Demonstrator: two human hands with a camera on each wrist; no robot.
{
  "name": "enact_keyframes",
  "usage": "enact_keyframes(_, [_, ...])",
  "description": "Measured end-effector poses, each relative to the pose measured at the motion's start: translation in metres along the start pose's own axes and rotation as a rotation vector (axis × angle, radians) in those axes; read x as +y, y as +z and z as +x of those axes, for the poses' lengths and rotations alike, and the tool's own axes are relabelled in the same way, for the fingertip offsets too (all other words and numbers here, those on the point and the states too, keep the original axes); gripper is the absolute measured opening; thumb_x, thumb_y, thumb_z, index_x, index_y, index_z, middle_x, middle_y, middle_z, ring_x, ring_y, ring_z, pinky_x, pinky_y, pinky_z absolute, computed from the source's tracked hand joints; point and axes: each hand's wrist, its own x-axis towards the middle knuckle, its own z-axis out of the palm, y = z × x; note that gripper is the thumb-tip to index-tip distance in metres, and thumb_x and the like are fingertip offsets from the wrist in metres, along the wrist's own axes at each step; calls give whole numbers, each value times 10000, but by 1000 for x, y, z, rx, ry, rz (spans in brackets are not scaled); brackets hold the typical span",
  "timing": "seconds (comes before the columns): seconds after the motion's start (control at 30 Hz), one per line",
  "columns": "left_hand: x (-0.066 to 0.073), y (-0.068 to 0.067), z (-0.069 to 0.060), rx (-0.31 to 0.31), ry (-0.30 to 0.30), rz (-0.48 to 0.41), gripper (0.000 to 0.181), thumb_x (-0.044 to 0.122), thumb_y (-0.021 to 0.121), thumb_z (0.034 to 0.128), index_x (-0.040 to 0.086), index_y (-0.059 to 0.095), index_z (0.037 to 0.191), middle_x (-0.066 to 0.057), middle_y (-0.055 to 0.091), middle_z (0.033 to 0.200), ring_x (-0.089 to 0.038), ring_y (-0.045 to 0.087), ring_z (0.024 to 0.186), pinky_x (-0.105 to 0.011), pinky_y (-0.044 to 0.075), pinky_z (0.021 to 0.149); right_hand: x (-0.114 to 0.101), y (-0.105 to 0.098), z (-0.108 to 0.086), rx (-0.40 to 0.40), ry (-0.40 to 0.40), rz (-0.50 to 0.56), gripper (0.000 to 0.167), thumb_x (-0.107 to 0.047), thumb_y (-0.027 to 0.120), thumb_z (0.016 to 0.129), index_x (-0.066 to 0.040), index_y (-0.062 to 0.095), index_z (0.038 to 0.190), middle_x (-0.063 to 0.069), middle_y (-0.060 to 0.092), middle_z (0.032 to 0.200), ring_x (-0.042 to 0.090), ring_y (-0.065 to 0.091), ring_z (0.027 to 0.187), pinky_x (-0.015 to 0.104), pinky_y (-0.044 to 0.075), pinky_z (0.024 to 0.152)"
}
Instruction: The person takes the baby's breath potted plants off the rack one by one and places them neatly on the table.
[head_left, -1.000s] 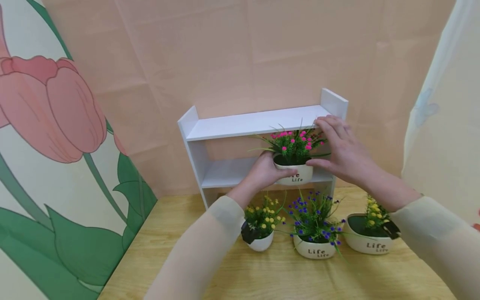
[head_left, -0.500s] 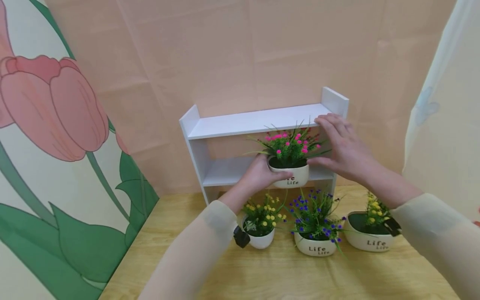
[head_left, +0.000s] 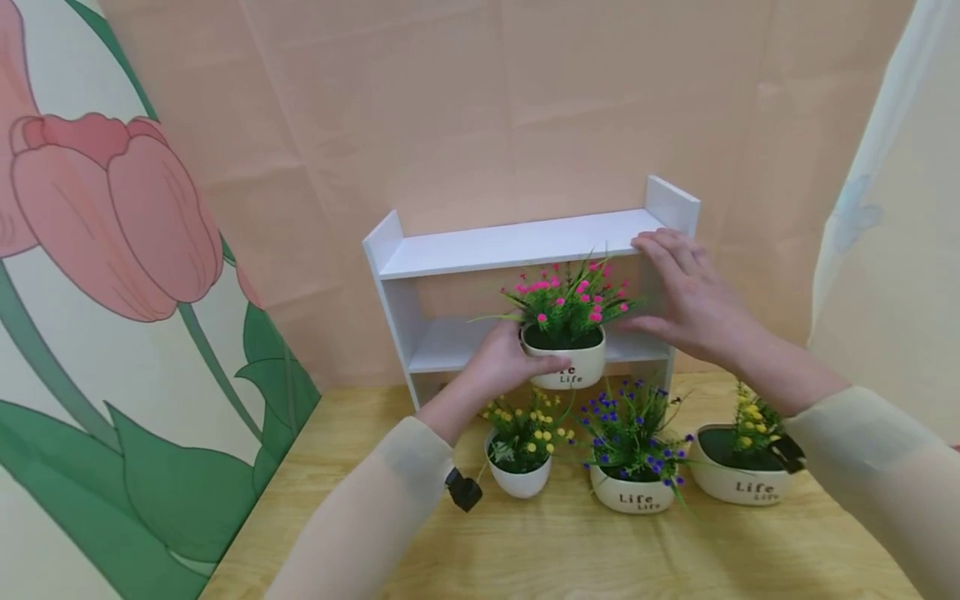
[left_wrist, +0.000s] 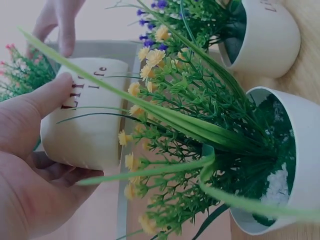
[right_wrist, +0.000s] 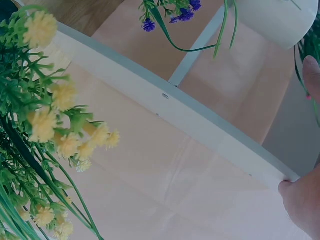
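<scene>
My left hand (head_left: 495, 360) grips a white oval flowerpot (head_left: 585, 363) of pink artificial flowers, its thumb across the front lettering. The pot is held up in front of the white shelf unit (head_left: 517, 243), level with its middle board. My right hand (head_left: 697, 296) touches the unit's right end near the top board, fingers extended, thumb spread apart from the pot. In the left wrist view the held pot (left_wrist: 95, 125) shows its side and the curled fingers beneath. In the right wrist view the fingers (right_wrist: 300, 200) meet the unit's edge; the rest of that hand is cut off.
On the wooden table (head_left: 360, 500) before the unit stand a round pot of yellow flowers (head_left: 519, 482), a pot of blue flowers (head_left: 633, 493) and an oval pot of yellow flowers (head_left: 738, 482). A pink cloth backdrop (head_left: 450, 108) hangs behind; a tulip-patterned panel (head_left: 112, 225) borders the left.
The left hand has drawn the pink flowerpot leftward, slightly down and away from the right hand. The right hand has stayed by the unit's right end.
</scene>
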Motion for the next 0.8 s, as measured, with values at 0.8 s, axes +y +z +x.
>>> enact_keyframes(0.8, [-1, -38, -56, -16, -54, -14, 1089, 607, 947, 822, 214, 405, 1680, -65, 643, 1541, -324, 626, 1388, -528, 541, 1121, 2, 1, -1, -9, 13, -7, 1198, -289, 1046, 744, 17, 349, 1668, 268, 353, 1689, 496, 255, 1591, 600, 170, 1340])
